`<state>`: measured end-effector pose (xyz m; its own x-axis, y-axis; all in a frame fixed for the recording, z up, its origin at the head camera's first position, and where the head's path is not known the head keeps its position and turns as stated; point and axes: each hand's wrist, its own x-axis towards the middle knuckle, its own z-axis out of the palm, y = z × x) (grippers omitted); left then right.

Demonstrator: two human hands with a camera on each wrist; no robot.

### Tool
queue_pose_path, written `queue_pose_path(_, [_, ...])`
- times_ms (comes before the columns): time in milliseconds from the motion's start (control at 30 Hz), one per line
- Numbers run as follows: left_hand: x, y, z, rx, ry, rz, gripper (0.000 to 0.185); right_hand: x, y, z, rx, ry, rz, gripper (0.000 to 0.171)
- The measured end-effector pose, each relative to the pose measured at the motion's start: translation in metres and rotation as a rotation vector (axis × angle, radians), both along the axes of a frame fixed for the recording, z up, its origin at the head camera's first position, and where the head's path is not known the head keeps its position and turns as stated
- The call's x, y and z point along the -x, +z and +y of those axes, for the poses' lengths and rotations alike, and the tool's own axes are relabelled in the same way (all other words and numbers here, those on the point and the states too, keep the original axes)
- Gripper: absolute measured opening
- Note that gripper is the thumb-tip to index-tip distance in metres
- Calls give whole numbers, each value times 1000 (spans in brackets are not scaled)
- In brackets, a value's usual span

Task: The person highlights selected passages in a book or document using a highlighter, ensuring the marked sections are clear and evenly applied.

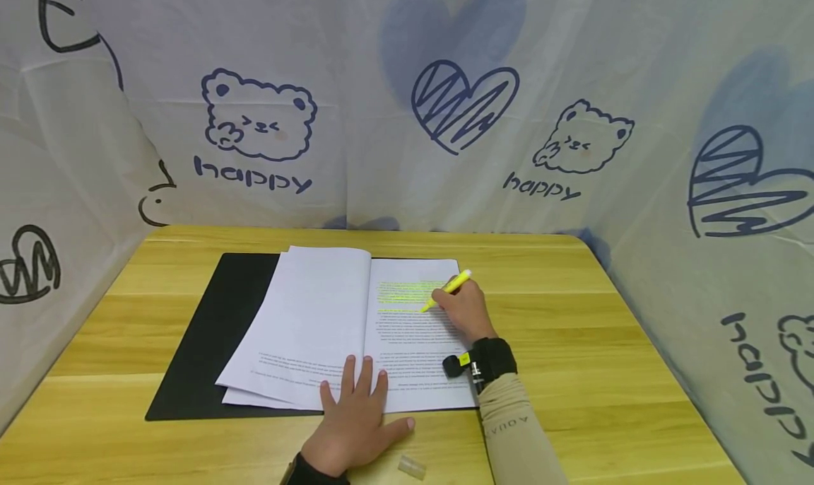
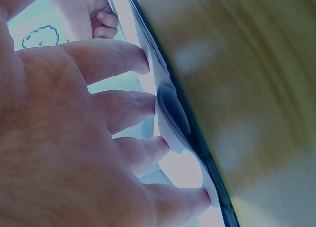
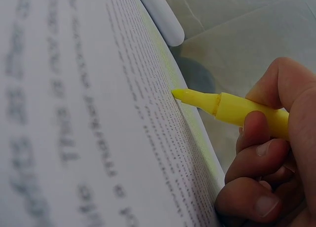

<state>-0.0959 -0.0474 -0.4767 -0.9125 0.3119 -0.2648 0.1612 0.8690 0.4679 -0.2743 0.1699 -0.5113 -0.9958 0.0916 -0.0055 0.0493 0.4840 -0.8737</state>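
My right hand (image 1: pixel 467 310) pinches a yellow highlighter (image 1: pixel 450 288), its tip on the printed text of the right-hand page (image 1: pixel 413 361). Several lines near that page's top carry yellow marking. In the right wrist view the highlighter (image 3: pixel 239 108) is uncapped, its tip touching the paper, with fingers (image 3: pixel 259 153) curled round the barrel. My left hand (image 1: pixel 356 425) lies with spread, straight fingers on the bottom edge of the open pages, near the fold. From the left wrist view, the fingertips of the left hand (image 2: pixel 84 133) press the page edge, which bulges up slightly.
A black mat (image 1: pixel 191 351) lies under the papers, showing mostly at the left. On the wooden table (image 1: pixel 585 372), a small translucent cap (image 1: pixel 412 467) lies by the left thumb. A white cloth (image 1: pixel 356 117) with drawings hangs behind and at both sides.
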Motion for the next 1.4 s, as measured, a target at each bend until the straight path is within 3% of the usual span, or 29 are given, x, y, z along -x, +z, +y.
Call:
queue_pose_path(900, [1,-2,-1,-7,-2,-8,91,0,2,6,-23,-7,25,20])
queue_pose_path(1400, [1,1,-1,-14,3,-12,91,1,3,8,-36,-27,-33,23])
